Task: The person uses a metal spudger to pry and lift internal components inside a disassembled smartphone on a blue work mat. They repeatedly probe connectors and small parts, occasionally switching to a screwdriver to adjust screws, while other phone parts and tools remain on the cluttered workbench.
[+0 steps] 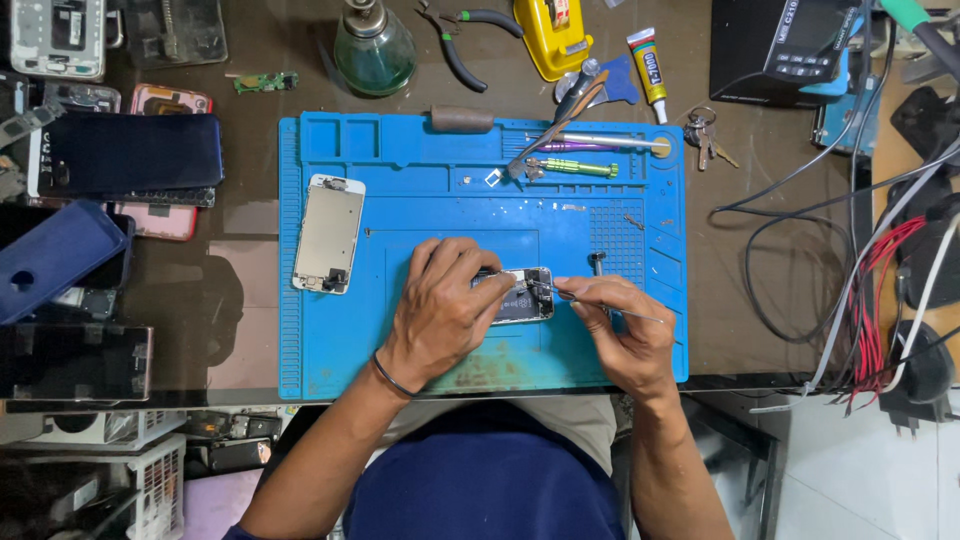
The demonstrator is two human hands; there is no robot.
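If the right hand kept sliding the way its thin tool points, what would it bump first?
Probably the opened phone, held by the left hand. The right hand aims its thin tool leftward at it.

A detached white phone screen (329,234) lies at the blue mat's (420,165) left. Behind the mat stand a green glass bottle (374,50), pliers (462,35), a yellow case (551,36) and a glue tube (647,60).

Opened phone (522,296) lies flat on the blue mat (innards up), probably tweezers (600,303) touching it
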